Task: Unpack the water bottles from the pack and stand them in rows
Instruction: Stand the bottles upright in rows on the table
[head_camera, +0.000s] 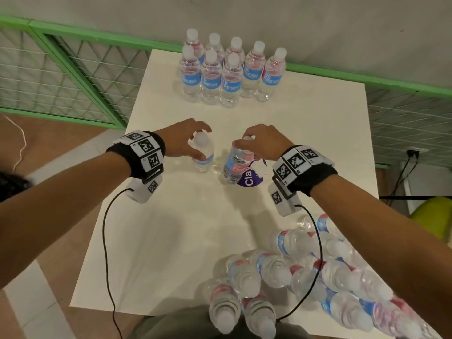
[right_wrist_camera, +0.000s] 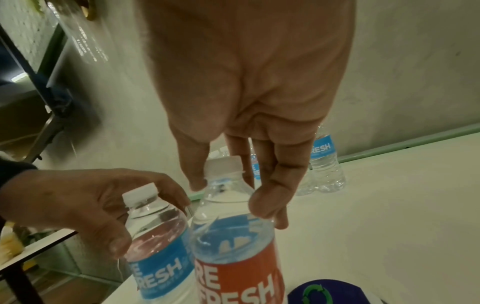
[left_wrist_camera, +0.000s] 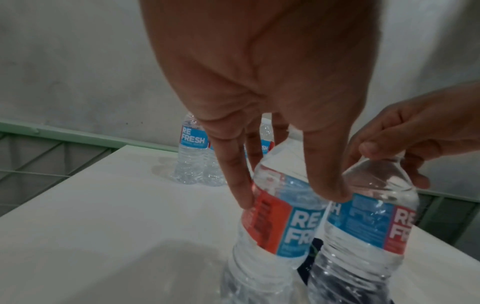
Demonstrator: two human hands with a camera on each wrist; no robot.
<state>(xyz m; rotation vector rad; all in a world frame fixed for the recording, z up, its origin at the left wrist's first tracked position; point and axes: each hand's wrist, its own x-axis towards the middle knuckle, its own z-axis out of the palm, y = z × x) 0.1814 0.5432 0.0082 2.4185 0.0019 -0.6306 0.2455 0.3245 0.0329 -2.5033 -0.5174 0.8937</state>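
On the white table [head_camera: 171,241], my left hand [head_camera: 195,140] grips an upright water bottle [head_camera: 203,155] from above, fingers round its shoulder [left_wrist_camera: 280,222]. Beside it my right hand [head_camera: 252,143] holds a second, slightly tilted bottle [head_camera: 234,165] by the neck [right_wrist_camera: 233,246]. Whether either bottle's base touches the table I cannot tell. Several bottles [head_camera: 231,77] stand in two rows at the far edge. The opened pack [head_camera: 318,277], with several bottles lying on their sides, sits at the near right corner.
A purple and white scrap of wrap [head_camera: 250,179] lies under the right bottle. A green mesh fence [head_camera: 73,77] runs behind and left of the table. Wrist camera cables hang over the near half. A wall socket [head_camera: 413,152] is at the right.
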